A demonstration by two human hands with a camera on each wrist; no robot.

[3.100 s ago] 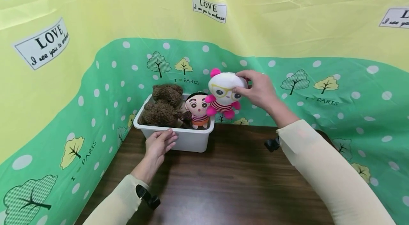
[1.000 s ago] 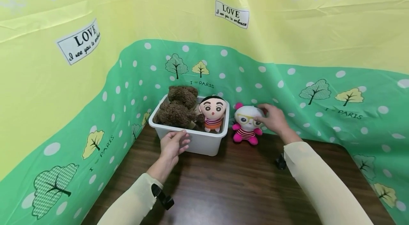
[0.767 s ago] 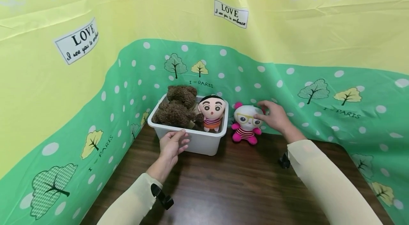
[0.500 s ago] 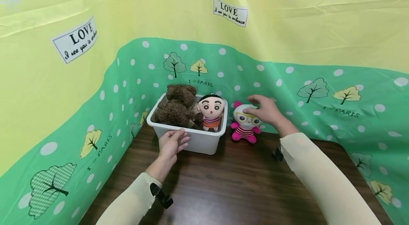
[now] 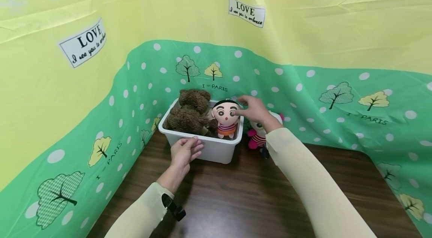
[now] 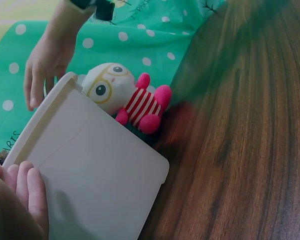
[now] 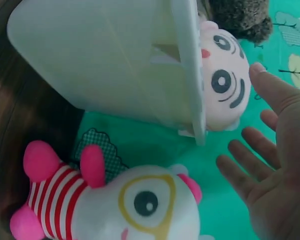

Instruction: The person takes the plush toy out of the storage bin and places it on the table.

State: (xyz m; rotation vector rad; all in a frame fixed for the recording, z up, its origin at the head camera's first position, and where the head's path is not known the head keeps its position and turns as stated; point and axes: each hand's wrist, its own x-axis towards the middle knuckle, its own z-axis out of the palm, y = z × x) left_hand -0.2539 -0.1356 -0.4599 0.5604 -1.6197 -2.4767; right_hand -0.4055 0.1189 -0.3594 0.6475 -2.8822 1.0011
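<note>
My left hand point(image 5: 183, 152) holds the front rim of a white plastic bin point(image 5: 217, 151), thumb over the edge and fingers along the outer wall. Inside the bin, a boy doll point(image 5: 225, 118) with black hair, striped shirt and orange shorts leans at the right end. My right hand point(image 5: 254, 110) reaches over that end with fingers spread, its thumb right at the doll's head. In the right wrist view its palm and fingers point(image 7: 260, 150) hold nothing. A pink-and-white panda doll point(image 7: 139, 202) with yellow glasses sits beside the bin, partly hidden by my right wrist in the head view.
Curly brown plush toys point(image 5: 187, 118) fill the left of the bin. The bin stands at the back of a dark wooden table point(image 5: 236, 200). Green and yellow printed cloth point(image 5: 303, 91) hangs close behind and along the left.
My right hand lowered the panda doll onto the table right of the bin, let go, and moved left to the boy doll's head. My left hand stays on the bin's rim.
</note>
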